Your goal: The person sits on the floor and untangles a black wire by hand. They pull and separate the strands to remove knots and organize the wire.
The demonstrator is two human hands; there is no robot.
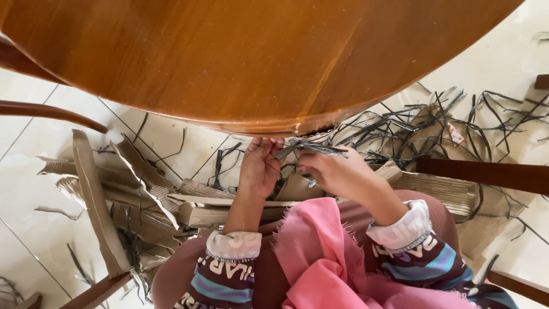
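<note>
Round wooden table [229, 57] above; torn cardboard [108, 200], dark strips [457, 120] litter tiled floor [23, 189].

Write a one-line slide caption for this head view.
Left hand and right hand pinch thin grey strips below a round wooden table's edge, torn brown cardboard pieces on the tiled floor.

Looks like a home, dining area used as a craft spot. Evidence: round varnished wooden table [246, 57], curved dark wooden chair backs [51, 111] at left, glossy pale floor tiles [23, 189] with grout lines. Floor littered with torn corrugated cardboard strips [103, 212] and thin dark plastic-like strands [457, 120] (material unclear). No benches, tools or racks, so domestic handwork rather than a workshop.
</note>
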